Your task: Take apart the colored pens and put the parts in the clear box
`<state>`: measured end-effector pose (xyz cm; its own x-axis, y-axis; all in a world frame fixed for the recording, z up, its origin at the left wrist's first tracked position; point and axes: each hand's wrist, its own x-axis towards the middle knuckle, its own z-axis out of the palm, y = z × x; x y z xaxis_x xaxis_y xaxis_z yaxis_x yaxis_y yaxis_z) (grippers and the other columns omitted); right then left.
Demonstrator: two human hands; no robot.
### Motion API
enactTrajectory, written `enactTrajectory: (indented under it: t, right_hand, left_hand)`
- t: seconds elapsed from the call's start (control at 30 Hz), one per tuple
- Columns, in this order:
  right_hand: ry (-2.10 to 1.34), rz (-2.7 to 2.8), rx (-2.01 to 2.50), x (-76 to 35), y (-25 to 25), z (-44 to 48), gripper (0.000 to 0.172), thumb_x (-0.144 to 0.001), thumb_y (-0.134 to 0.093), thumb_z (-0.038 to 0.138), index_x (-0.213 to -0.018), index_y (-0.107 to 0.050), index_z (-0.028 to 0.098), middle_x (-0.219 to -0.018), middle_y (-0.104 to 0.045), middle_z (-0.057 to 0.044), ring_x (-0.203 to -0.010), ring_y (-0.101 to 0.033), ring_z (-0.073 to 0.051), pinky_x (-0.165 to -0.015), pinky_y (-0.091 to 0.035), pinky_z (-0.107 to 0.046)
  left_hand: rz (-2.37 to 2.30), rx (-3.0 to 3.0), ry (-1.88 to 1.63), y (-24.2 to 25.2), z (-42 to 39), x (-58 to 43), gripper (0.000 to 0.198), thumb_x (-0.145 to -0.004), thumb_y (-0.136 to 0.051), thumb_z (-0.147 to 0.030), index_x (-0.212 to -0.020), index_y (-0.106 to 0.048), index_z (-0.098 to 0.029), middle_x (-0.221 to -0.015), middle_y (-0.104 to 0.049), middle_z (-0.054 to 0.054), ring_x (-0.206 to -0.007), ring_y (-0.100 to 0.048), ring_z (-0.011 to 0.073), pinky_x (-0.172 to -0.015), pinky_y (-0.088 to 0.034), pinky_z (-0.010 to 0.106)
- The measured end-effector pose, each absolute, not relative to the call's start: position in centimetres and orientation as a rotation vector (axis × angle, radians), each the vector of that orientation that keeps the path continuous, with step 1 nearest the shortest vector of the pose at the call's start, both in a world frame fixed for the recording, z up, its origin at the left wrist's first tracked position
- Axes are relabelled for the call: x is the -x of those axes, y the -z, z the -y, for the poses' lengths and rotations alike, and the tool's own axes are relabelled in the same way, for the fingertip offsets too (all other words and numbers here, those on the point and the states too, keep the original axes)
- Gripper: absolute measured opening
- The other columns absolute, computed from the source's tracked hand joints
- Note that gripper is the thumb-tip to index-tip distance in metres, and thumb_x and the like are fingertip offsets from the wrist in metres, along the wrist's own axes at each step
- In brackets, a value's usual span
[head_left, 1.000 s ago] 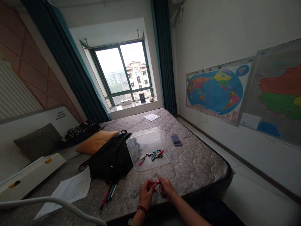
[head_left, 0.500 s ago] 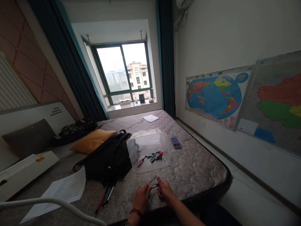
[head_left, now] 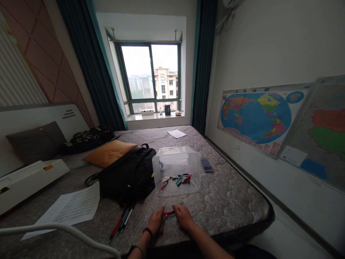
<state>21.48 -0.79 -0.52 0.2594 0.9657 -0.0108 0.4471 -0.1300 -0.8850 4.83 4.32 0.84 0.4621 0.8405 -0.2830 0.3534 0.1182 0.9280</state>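
Between my two hands, just above the front of the mattress, is a red pen (head_left: pixel 169 213) with darker parts. The fingers of my left hand (head_left: pixel 156 221) are closed on its left end. Its other end is pinched in my right hand (head_left: pixel 184 217), whose fingers cover that part. Right behind the hands, a clear plastic box (head_left: pixel 176 153) lies on its side with its opening towards me. Several loose pens and pen parts (head_left: pixel 183 179) lie inside it. To the left of my hands, several more pens (head_left: pixel 122 221) rest side by side on the mattress.
A black backpack (head_left: pixel 126 176) lies left of the box, with an orange cushion (head_left: pixel 109 153) behind it. A printed sheet (head_left: pixel 71 205) lies at left. A pale cable (head_left: pixel 61 229) crosses the lower left. The mattress (head_left: pixel 229 201) ends in a dark edge at right.
The view has turned left, so the scene sits further right. My hands have drawn slightly apart and more of the red pen shows between them.
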Motion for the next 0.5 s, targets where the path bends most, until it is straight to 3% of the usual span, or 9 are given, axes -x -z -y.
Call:
enactTrajectory:
  t: [0.13,0.33,0.5]
  right_hand:
    - [-0.644,1.415,1.814,-21.3,0.5,1.1,0.039,-0.096,-0.036,0.044,-0.067,-0.051,0.023,-0.070,-0.061,-0.004,-0.070,-0.056,-0.020,-0.068,-0.035,-0.030]
    - [-0.644,1.385,1.794,-21.2,-0.2,2.0,0.037,-0.098,-0.035,0.046,-0.075,-0.054,0.022,-0.070,-0.062,-0.003,-0.068,-0.059,-0.018,-0.065,-0.037,-0.027]
    - [-0.975,1.303,1.678,-21.2,-0.4,2.1,0.058,-0.098,-0.023,0.057,-0.064,-0.053,0.021,-0.049,-0.051,0.001,-0.043,-0.050,-0.014,-0.053,-0.039,-0.025]
  left_hand:
    - [-1.135,-1.422,-0.467,-0.1,-5.4,-5.4,0.069,-0.068,-0.030,-0.092,-0.049,-0.032,-0.026,-0.035,-0.028,-0.007,-0.029,-0.035,0.0126,-0.036,-0.024,0.026]
    - [-1.254,-1.481,-0.562,1.6,-5.7,-5.6,0.064,-0.077,-0.030,-0.084,-0.051,-0.034,-0.026,-0.042,-0.030,-0.005,-0.039,-0.036,0.0125,-0.042,-0.026,0.027]
    - [-1.234,-1.564,-0.570,2.3,-6.1,-5.4,0.063,-0.075,-0.028,-0.083,-0.050,-0.031,-0.025,-0.046,-0.026,-0.006,-0.046,-0.029,0.0116,-0.047,-0.022,0.028]
